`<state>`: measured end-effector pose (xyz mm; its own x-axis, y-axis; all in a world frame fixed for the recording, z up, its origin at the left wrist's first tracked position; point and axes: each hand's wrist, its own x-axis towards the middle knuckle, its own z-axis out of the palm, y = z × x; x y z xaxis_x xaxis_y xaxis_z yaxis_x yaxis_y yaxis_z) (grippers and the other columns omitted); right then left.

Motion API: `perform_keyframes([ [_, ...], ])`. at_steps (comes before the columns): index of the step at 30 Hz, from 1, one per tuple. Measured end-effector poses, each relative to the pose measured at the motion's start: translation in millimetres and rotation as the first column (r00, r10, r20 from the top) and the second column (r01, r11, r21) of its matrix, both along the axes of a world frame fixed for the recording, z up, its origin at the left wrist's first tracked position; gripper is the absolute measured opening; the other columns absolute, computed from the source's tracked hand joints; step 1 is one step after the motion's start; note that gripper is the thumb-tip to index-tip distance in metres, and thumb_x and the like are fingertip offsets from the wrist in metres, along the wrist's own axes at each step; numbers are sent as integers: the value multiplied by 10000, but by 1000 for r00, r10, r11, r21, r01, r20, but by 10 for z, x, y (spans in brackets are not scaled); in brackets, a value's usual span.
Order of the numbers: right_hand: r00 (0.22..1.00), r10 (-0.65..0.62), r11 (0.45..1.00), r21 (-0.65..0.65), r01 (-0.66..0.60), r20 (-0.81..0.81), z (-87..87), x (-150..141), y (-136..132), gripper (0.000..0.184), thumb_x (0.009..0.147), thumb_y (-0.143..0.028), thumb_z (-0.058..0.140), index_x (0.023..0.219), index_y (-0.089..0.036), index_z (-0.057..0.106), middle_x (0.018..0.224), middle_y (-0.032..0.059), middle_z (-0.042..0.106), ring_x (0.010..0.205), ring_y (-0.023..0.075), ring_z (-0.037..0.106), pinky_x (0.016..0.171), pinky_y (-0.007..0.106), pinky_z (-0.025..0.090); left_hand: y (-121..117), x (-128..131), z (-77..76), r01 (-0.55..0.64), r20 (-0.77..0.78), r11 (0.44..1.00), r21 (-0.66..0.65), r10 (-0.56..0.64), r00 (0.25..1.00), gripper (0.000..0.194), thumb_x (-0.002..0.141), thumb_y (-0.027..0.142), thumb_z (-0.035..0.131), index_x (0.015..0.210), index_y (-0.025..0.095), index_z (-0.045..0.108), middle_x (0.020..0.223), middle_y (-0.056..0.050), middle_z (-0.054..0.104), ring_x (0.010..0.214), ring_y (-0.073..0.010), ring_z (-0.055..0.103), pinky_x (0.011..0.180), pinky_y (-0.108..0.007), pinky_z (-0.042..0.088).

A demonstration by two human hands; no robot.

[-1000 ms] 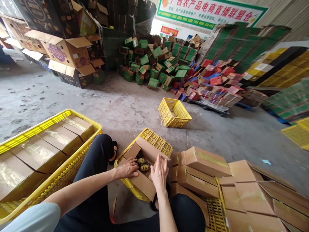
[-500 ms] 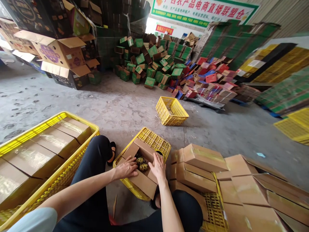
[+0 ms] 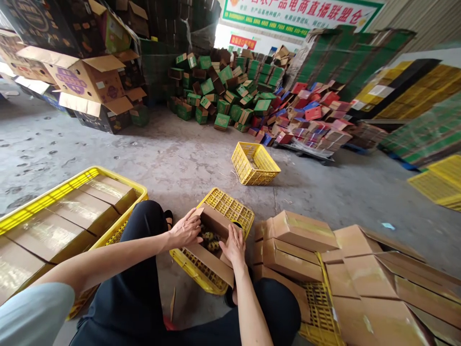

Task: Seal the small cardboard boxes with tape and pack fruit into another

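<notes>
An open brown cardboard box (image 3: 216,224) rests on an upturned yellow plastic crate (image 3: 232,205) between my knees. Mottled yellow-and-dark round pieces (image 3: 209,239), perhaps fruit, lie inside it; their kind is unclear. My left hand (image 3: 186,229) is at the box's left end, its bent fingers closed on the raised end flap. At the right end, my right hand (image 3: 234,246) has its fingers bent over the cardboard, gripping that end, with the thumb toward the opening. The near side flap (image 3: 212,263) slopes outward toward me.
On my left stands a long yellow crate (image 3: 95,170) holding taped cartons (image 3: 77,214). More closed cartons (image 3: 304,230) are stacked on my right, beside another yellow crate (image 3: 319,302). A smaller yellow basket (image 3: 255,166) sits ahead. Heaped green boxes (image 3: 223,96) and red boxes (image 3: 313,113) lie beyond.
My left hand has moved up and back from the near flap to the left end flap, which now stands raised. The right hand's fingers have drawn in from flat to bent over the right end.
</notes>
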<state>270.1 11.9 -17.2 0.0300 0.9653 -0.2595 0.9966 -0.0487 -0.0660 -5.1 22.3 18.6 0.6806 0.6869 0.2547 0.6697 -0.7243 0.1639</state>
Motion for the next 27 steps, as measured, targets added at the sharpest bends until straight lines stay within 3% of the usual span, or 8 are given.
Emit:
perform_keyframes([
  [6,999,-7,1000,5,7,-42,8,-3,6,863,927,-378,540,1688,-251,153,1762,30,176,1613,349,93,1220,570,312,3,-252,58,-326,-26,940,-103,325,945,266,985,372,571,1067,179,733,1059,-163,716,1199,-376,571,1185,-560,266],
  [11,999,-17,1000,5,17,-41,32,-17,-6,863,935,-365,566,1686,-270,153,1757,56,185,1616,347,98,1215,586,313,82,-119,-140,-491,-179,844,-216,460,869,779,908,656,626,1453,102,577,1151,-256,706,1125,-441,633,998,-524,439],
  [14,997,-24,1000,9,25,-67,49,-29,-18,874,910,-273,563,1685,-266,160,1755,59,187,1618,350,90,1222,617,289,29,-14,-356,-497,-192,825,-267,460,867,1096,798,840,633,1570,82,458,1272,-316,656,1183,-497,621,970,-530,479],
  [17,987,-37,999,2,38,-154,57,-4,-7,880,884,-203,522,1685,-269,162,1752,58,193,1622,351,64,1222,657,264,-86,26,-615,-484,-159,839,-251,457,875,1256,698,954,607,1546,35,493,1471,-386,505,1373,-592,454,1067,-603,430],
  [20,955,-57,998,-5,58,-290,63,111,12,876,901,-223,466,1692,-277,94,1756,64,180,1625,352,55,1205,681,290,-178,11,-828,-478,-95,854,-206,468,878,1304,687,1008,515,1519,4,521,1541,-405,419,1425,-621,378,1108,-659,384],
  [23,931,13,994,104,27,-365,77,340,-29,867,911,-208,415,1695,-221,45,1761,80,159,1628,300,89,1254,577,293,-215,-14,-933,-463,-41,868,-181,464,885,1294,703,1015,468,1515,11,531,1565,-389,402,1449,-609,356,1141,-676,348],
  [25,943,48,978,207,22,-329,91,528,-119,862,898,-168,404,1694,-171,73,1759,97,168,1628,276,102,1286,506,261,-225,-25,-952,-456,-22,872,-178,460,888,1262,721,1000,481,1496,6,553,1577,-377,393,1472,-603,321,1168,-674,321],
  [27,971,-16,963,259,79,-239,97,701,-252,849,883,-130,397,1690,-156,135,1759,99,166,1630,300,80,1286,543,250,-235,-34,-953,-450,2,874,-185,458,889,1205,735,977,515,1453,13,600,1591,-360,387,1487,-602,290,1179,-675,308],
])
